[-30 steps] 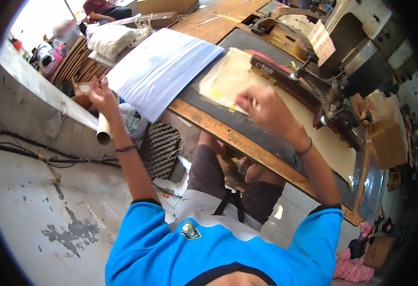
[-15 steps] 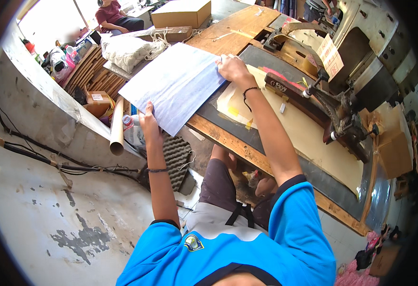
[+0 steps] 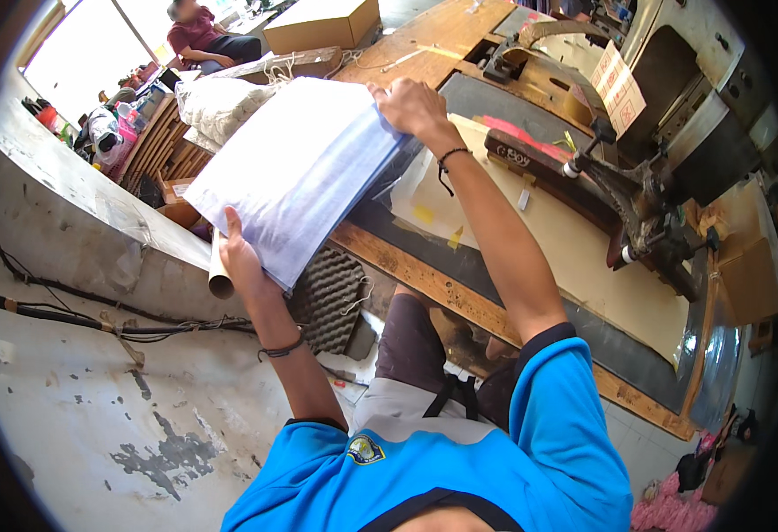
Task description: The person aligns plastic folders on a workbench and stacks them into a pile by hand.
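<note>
A tan cardboard tube slants beside the person's left hand, thumb gripping atop a pale blue-white stack of thin sheets, other fingers hidden; the stack overhangs a black-topped wooden table; the right hand, fingers curled tight, grasps the stack's far-right edge.

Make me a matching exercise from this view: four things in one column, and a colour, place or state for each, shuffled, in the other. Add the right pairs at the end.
Column one
1. Left hand
2. Right hand
3. Egg-crate foam
4. Cardboard tube

Column two
a. Dark grey, with a bumpy surface
b. At the upper right edge of the pale blue-white sheets, as pictured
c. Tan, with an open round end showing
d. At the lower left edge of those sheets, thumb on top

Right pairs: 1-d, 2-b, 3-a, 4-c
</note>
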`<state>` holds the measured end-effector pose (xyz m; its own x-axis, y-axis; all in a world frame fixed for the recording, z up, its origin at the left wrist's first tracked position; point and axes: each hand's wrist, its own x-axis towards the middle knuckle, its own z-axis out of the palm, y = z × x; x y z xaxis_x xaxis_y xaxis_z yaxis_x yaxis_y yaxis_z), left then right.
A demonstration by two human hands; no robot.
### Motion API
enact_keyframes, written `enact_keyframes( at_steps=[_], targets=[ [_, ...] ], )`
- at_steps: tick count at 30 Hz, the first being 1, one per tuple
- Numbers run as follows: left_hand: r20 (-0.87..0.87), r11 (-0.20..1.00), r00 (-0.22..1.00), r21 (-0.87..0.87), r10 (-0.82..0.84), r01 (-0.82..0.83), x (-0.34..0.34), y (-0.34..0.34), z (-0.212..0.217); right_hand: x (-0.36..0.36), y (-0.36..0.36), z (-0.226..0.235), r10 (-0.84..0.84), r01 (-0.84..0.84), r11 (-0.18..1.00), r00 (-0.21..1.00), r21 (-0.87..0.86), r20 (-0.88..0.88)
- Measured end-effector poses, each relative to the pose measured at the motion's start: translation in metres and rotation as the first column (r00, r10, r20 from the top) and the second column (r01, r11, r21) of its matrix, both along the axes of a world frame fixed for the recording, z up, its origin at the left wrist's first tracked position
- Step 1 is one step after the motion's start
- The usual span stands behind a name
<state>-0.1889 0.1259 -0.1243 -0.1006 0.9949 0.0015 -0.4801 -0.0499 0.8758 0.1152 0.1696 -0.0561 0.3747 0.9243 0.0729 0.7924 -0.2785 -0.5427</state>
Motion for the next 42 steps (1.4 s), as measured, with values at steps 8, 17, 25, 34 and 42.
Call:
enact_keyframes(
  at_steps=[8,17,25,34,42],
  targets=[
    [-0.271,0.796,0.851,0.554,0.45,-0.245,-0.029,-0.017,0.106,-0.004,-0.001,0.029,0.316,-0.152,0.885,0.891,0.44,-0.326],
    [-0.567,0.515,0.651,0.803,0.505,0.3,-0.063,-0.013,0.185,-0.022,0.012,0.015,0.504,0.082,0.679,0.671,0.729,-0.544],
    [-0.657,0.516,0.547,0.751,0.519,0.412,-0.058,-0.004,0.223,0.046,0.022,0.022,0.678,-0.177,0.734,0.132,0.656,-0.723],
    [-0.699,0.64,0.612,0.669,0.37,0.378,-0.07,0.007,0.189,-0.027,-0.033,0.001,0.606,0.075,0.722,0.413,0.688,-0.68],
    [-0.645,0.698,0.73,0.63,0.226,0.34,-0.065,0.004,0.179,-0.055,-0.029,-0.023,0.476,0.201,0.739,0.519,0.643,-0.71]
  ],
)
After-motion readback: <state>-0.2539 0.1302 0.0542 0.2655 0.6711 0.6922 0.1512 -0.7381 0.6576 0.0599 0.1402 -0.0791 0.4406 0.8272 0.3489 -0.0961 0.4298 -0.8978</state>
